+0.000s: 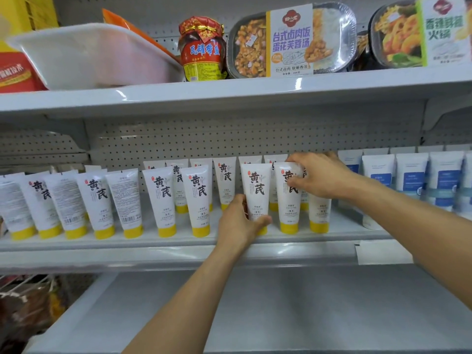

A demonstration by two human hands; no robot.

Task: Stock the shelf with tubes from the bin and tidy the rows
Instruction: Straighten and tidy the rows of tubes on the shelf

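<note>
Head view: left tube (256, 187) and right tube (288, 210) stand cap-down, axes upright, side by side at the front of the middle shelf (127, 245). The left grip (237, 223) curls round the left tube low down — the right grip (319, 175) pinches the right tube's top.

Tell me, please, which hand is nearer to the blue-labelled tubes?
Right. The right hand grips a yellow-capped tube just left of the blue-labelled tubes; the left hand holds the neighbouring tube, farther left.
</note>
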